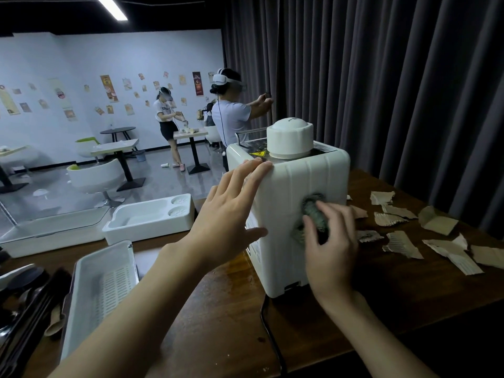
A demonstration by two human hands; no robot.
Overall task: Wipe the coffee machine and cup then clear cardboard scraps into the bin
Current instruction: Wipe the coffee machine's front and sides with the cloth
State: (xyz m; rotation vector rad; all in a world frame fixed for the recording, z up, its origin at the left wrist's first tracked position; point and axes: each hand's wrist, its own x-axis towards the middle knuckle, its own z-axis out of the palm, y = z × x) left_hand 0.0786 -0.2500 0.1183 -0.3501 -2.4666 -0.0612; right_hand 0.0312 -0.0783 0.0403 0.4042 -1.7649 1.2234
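Observation:
A white coffee machine (289, 186) with a round white lid stands on the dark wooden table (223, 304), its back toward me. My left hand (231, 208) lies flat against its left side, fingers straight and reaching the top edge. My right hand (331, 241) holds a grey cloth (313, 211) bunched against the machine's rear panel. Several torn cardboard scraps (403, 244) lie scattered on the table to the right of the machine. No cup is in view.
A white perforated tray (101, 290) sits at front left beside dark utensils (24, 296). White moulded containers (150, 219) stand behind it. The machine's black cable (268, 331) runs toward the table's front edge. Dark curtains hang at right; two people stand farther back.

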